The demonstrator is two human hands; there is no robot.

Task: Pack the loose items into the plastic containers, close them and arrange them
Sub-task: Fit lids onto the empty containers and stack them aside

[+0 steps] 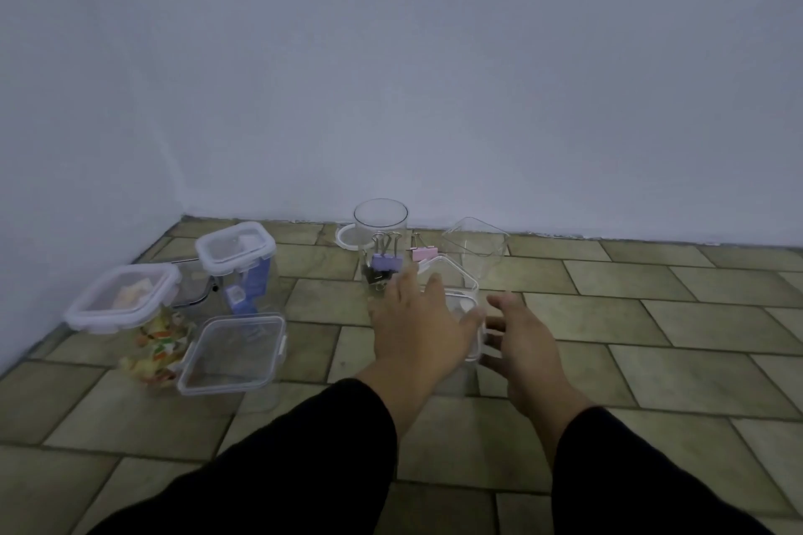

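I'm looking at an olive stone-tiled floor (678, 319) that meets a bare white wall (434, 78). The room's corner lies well left of the round jar (381, 226), which holds binder clips (382, 263). Three lidded containers (234, 354) stand left of the jar and a pink clip (425, 253) lies just right of it. In front of the jar, my left hand (417, 330) lies spread flat on a clear container (465, 304), and my right hand (521, 339) touches the container's right side with straightish fingers, gripping nothing.
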